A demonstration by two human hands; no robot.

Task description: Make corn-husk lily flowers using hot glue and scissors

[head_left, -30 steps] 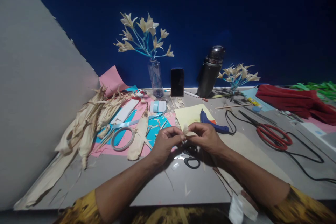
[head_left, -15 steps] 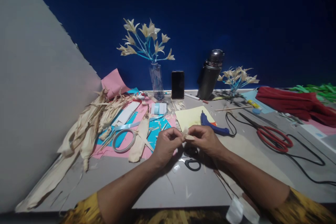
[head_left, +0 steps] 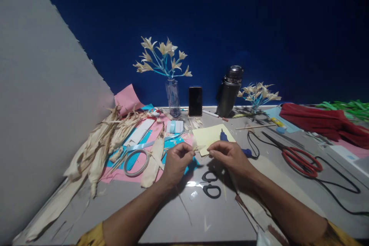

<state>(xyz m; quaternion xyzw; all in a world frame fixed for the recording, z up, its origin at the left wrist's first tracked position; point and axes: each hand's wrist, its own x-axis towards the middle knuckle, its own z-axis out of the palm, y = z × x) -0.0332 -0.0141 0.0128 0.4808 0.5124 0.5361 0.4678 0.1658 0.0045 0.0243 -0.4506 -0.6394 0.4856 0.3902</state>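
Pinched between the fingertips of my left hand (head_left: 179, 161) is a small pale husk flower (head_left: 197, 147), its petals pointing right. My right hand (head_left: 230, 157) is a short way to the right, with thumb and index finger together; whatever they hold, if anything, is too small to make out. Behind my hands lies a yellow paper sheet (head_left: 206, 135), and a blue glue gun (head_left: 223, 136) is partly hidden by my right hand. Small scissors with black handles (head_left: 211, 191) rest on the table in front of my hands.
Dried husks (head_left: 99, 146) and pink and blue paper cover the left side, with a tape roll (head_left: 136, 162). Behind stand a flower vase (head_left: 173, 98), a phone (head_left: 195, 101) and a flask (head_left: 230, 92). Red-handled scissors (head_left: 302, 161), a cable and red cloth (head_left: 314, 121) are at right.
My hands have moved apart; the flower stays in my left hand. The black-handled scissors show more fully between my forearms. The view has tilted slightly upward.
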